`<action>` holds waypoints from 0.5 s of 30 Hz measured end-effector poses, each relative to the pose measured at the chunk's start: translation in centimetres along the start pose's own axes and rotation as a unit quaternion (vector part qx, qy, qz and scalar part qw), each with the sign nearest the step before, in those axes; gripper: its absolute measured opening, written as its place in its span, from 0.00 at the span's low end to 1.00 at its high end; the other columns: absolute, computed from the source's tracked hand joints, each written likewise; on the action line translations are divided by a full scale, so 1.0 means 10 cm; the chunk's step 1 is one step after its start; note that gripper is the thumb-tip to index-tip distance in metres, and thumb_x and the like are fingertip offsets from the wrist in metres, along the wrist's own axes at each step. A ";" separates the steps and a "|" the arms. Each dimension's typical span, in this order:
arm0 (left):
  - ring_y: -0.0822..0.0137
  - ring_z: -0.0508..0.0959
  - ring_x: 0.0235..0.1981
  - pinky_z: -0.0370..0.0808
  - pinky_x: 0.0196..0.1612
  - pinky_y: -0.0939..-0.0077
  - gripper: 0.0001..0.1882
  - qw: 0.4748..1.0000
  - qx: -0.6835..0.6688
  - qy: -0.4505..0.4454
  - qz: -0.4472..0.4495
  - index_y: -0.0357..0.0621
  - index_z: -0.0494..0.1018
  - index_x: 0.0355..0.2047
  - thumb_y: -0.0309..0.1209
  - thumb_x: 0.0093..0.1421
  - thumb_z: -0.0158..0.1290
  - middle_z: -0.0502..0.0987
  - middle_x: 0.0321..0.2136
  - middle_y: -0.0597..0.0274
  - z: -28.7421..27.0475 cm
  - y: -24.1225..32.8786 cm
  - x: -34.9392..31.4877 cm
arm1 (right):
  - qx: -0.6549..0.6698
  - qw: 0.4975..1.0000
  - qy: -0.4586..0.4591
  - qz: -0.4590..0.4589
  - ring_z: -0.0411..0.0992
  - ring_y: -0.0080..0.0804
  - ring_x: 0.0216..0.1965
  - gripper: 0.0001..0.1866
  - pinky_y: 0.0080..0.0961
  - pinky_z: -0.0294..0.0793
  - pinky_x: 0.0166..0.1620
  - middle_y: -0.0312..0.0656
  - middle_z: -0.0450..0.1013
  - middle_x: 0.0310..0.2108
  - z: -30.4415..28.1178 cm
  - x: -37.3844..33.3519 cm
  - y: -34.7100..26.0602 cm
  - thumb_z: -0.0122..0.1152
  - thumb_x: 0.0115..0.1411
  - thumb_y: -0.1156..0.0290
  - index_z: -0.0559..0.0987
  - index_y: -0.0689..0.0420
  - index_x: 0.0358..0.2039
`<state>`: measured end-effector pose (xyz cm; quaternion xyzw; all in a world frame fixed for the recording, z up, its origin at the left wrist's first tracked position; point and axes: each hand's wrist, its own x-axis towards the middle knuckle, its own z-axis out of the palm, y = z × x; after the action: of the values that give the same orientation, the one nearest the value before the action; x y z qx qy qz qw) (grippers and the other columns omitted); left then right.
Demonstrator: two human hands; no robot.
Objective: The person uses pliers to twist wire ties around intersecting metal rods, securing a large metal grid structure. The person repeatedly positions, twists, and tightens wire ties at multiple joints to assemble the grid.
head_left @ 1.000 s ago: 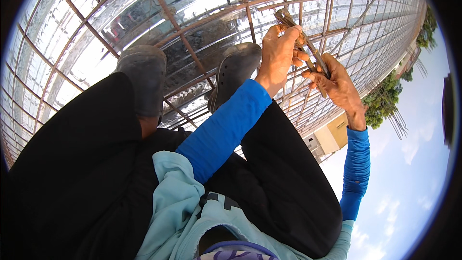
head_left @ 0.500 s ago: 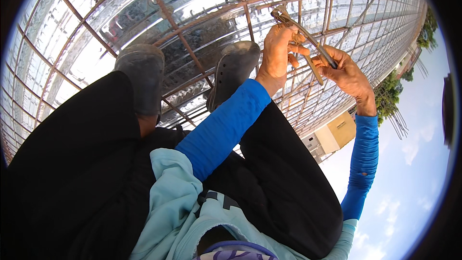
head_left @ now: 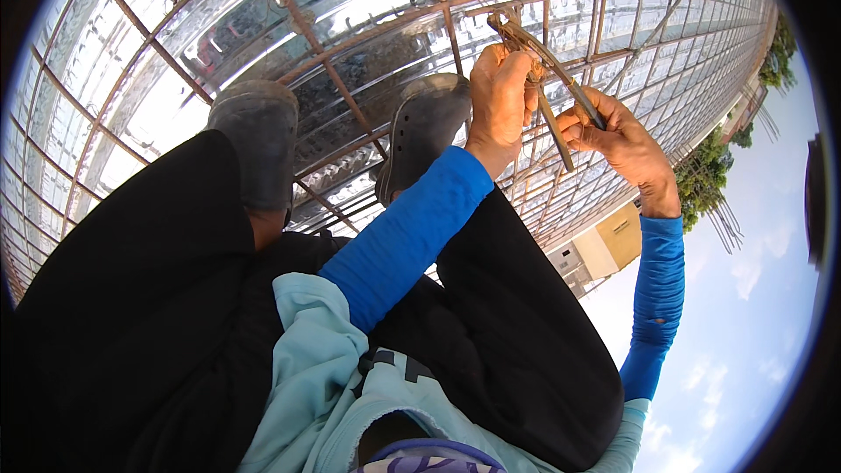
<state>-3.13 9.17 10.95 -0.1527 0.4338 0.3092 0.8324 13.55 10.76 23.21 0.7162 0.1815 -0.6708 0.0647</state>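
Long-handled pincers with worn metal jaws sit over the rusty rebar grid. My right hand is closed around the end of one handle. The other handle slants down between my two hands, spread apart from the first. Beside the jaws, my left hand is curled with its fingertips closed on thin brown tie wire. Part of that wire is hidden behind my fingers. Around the pincer head more thin wire shows, and whether the jaws bite on it I cannot tell.
Dark clogs on my feet rest on the grid, over shiny ribbed metal sheeting. Bars cross it in open squares. At the right are green trees, upright rebar ends and a yellowish building.
The pincers have shifted slightly up and left at the head, and the loose handle has swung left. My left fingers have curled in tighter. My right hand has moved slightly down.
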 end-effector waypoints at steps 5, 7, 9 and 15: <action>0.74 0.71 0.18 0.63 0.16 0.79 0.15 1.000 -0.019 0.020 0.005 0.43 0.71 0.39 0.42 0.66 0.58 0.77 0.32 0.59 0.07 0.01 -0.02 | 0.022 1.000 -0.012 0.005 0.81 0.28 0.46 0.24 0.31 0.84 0.53 0.40 0.82 0.44 -0.13 0.03 -0.06 0.65 0.68 0.74 0.73 0.62 0.62; 0.74 0.72 0.18 0.63 0.16 0.79 0.15 1.000 -0.024 0.019 0.006 0.43 0.71 0.40 0.42 0.67 0.57 0.78 0.33 0.59 0.10 -0.01 -0.03 | 0.020 0.999 -0.025 0.005 0.82 0.29 0.46 0.25 0.33 0.85 0.51 0.41 0.82 0.45 -0.21 0.05 -0.07 0.66 0.68 0.73 0.72 0.62 0.64; 0.74 0.72 0.18 0.63 0.16 0.79 0.15 0.999 -0.032 0.021 0.011 0.44 0.71 0.41 0.42 0.68 0.56 0.78 0.33 0.59 0.12 -0.03 -0.02 | 0.015 0.999 -0.035 0.006 0.82 0.30 0.44 0.27 0.34 0.87 0.48 0.42 0.82 0.45 -0.29 0.07 -0.09 0.66 0.68 0.72 0.71 0.62 0.65; 0.75 0.70 0.17 0.62 0.15 0.80 0.13 0.999 -0.049 0.021 -0.001 0.44 0.71 0.41 0.42 0.69 0.54 0.77 0.32 0.59 0.19 -0.02 -0.02 | -0.010 1.000 -0.019 0.004 0.82 0.30 0.37 0.29 0.30 0.88 0.40 0.39 0.79 0.40 -0.27 0.01 -0.24 0.67 0.68 0.70 0.70 0.63 0.66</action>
<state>-1.87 9.92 12.20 -0.2001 0.4354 0.3262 0.8148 15.26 13.90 23.73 0.7032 0.1842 -0.6823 0.0776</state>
